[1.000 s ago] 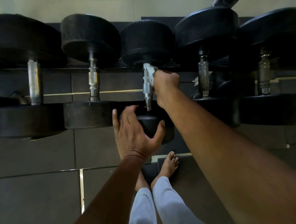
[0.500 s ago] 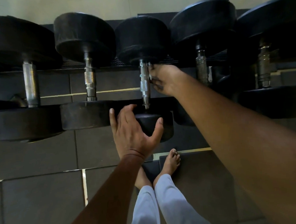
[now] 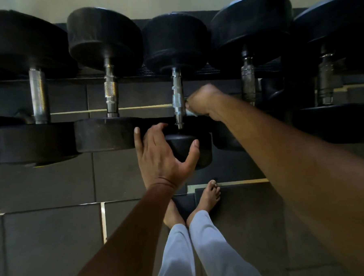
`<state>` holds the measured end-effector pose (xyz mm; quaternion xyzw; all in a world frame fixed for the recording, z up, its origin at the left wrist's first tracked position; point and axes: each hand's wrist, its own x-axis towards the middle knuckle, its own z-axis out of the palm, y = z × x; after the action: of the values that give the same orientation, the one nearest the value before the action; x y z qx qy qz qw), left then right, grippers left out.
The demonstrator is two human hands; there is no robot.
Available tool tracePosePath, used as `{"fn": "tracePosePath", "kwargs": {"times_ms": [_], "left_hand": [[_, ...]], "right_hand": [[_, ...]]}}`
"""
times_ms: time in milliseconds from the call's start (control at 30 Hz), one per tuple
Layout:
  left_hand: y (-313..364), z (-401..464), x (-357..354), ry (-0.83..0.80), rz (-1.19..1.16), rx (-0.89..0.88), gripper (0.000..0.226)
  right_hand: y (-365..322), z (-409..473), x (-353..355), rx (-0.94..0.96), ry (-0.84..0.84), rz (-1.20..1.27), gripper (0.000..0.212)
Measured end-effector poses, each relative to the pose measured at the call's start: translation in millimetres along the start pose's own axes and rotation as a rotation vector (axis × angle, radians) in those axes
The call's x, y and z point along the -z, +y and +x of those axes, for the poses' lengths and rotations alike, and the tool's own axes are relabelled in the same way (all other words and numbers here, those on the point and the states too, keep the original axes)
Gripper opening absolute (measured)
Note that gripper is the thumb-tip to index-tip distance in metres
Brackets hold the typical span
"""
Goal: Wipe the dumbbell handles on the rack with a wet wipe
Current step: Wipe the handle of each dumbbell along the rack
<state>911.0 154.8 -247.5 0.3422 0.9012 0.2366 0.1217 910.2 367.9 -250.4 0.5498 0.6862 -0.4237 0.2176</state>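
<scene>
Five dumbbells lie side by side on the rack, handles running near to far. The middle dumbbell has the left hand against its near head and the right hand, with the wipe, just right of its handle (touching or not, unclear). Bare feet stand on floor tiles below.

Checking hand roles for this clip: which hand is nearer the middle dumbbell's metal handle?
Right. The right hand holds the wipe against the handle; the left hand cups the near weight head below it.
</scene>
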Motion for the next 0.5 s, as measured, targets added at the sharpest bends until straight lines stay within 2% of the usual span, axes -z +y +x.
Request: {"fn": "tracePosePath", "kwargs": {"times_ms": [133,233,400,500], "left_hand": [[-0.1,-0.2,-0.9,0.002,0.007,0.002,0.083],[0.6,-0.1,-1.0,0.002,0.011,0.002,0.084],[1.2,-0.1,-0.4,0.008,0.004,0.003,0.086],[2.0,-0.3,0.2,0.019,-0.007,0.008,0.085]], "right_hand": [[-2.9,-7.9,-3.1,0.085,-0.117,-0.391,0.01],[-6.9,-14.5,2.5,0.131,-0.156,-0.495,0.014],[-6.2,-20.8,20.3,0.143,-0.167,-0.418,0.024],[-10.7,-29.7,42.2,0.32,-0.17,-0.249,0.014]]}}
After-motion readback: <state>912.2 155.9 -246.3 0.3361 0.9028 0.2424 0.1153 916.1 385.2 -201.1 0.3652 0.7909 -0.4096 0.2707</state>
